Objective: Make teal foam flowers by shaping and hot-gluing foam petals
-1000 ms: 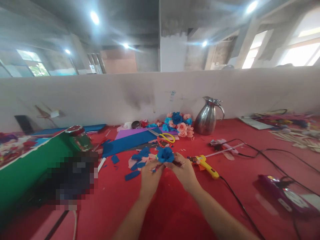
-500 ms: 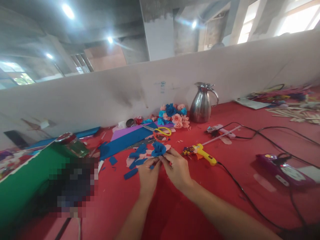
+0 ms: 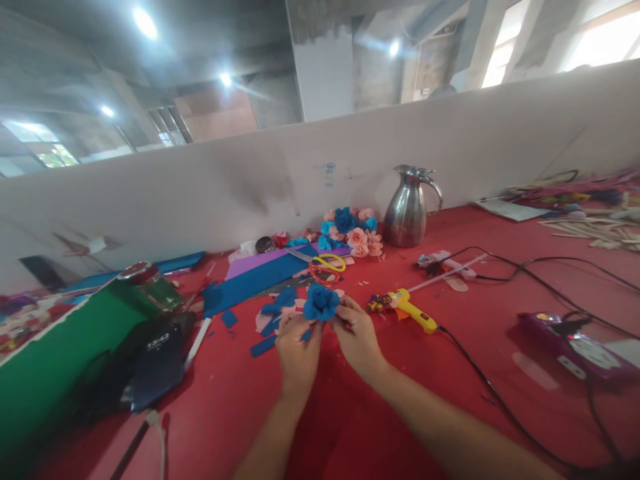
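Observation:
A blue paper flower [image 3: 321, 302] is pinched between my two hands over the red table, its open petals turned toward me. My left hand [image 3: 299, 343] grips its lower left side with closed fingers. From the right, my right hand [image 3: 357, 333] closes its thumb and fingers on the flower's edge. Cut blue and pink paper petals [image 3: 273, 320] lie just beyond my left hand. Scissors [image 3: 327, 263] with yellow and orange handles rest behind the flower, on a strip of blue paper [image 3: 260, 283]. A yellow glue gun [image 3: 413, 310] lies to the right of my right hand.
Finished pink and blue paper flowers [image 3: 357, 235] sit by the wall beside a steel jug [image 3: 407, 210]. A second, pink glue gun [image 3: 445, 263] and a purple power strip [image 3: 575, 343] trail cables at right. At left are a phone [image 3: 160, 363], a green board [image 3: 55, 360] and a jar [image 3: 150, 287].
The blue flower has tilted, so more of its open face shows, and it sits slightly lower. Both hands keep their hold. The whole view has shifted a little.

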{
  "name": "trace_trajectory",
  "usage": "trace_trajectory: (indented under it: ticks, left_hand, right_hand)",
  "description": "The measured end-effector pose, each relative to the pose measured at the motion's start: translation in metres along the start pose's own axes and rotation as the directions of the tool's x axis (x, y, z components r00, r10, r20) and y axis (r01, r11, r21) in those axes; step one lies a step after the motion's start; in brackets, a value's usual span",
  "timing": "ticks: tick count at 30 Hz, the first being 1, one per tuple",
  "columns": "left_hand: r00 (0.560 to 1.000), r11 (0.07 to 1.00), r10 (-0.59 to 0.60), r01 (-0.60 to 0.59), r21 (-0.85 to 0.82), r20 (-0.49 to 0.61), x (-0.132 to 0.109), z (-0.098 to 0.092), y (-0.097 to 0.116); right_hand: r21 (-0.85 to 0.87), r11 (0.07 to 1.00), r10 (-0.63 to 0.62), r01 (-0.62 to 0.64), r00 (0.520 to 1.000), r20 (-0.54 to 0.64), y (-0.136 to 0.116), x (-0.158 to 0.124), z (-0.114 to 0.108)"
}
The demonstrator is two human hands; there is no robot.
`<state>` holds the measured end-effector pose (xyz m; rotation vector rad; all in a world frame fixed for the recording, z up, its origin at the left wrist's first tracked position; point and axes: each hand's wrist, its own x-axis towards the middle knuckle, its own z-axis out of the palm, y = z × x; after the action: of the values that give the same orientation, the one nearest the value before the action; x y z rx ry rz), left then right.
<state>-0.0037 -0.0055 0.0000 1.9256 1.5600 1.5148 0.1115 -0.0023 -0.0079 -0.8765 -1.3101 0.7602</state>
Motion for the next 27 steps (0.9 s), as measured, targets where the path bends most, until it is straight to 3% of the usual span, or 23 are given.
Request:
trace_trajectory:
  ticks: [3,7,15,27]
  left_hand:
    - [0.994,0.986,-0.067,0.079,-0.145,0.085,0.001,-0.002,0.001]
    - [0.983,0.955,-0.141,0.166,-0.248,0.115,0.002,-0.002,0.001]
    - [0.982,0.946,-0.129,0.163,-0.281,0.137,0.001,0.000,0.001]
    - [0.949,0.872,-0.253,0.307,-0.381,0.186,-0.002,0.003,0.002]
  right_hand:
    - [0.046,0.999,0.028,-0.029,1.000,0.013,-0.002,0.003,-0.001]
    - [-0.006,0.999,0.039,-0.039,0.999,0.029,-0.007,0.004,-0.002]
    - [-0.134,0.989,-0.069,0.071,0.997,0.019,-0.008,-0.001,-0.004]
    - [-0.373,0.912,-0.168,0.172,0.985,0.043,-0.004,-0.007,-0.007]
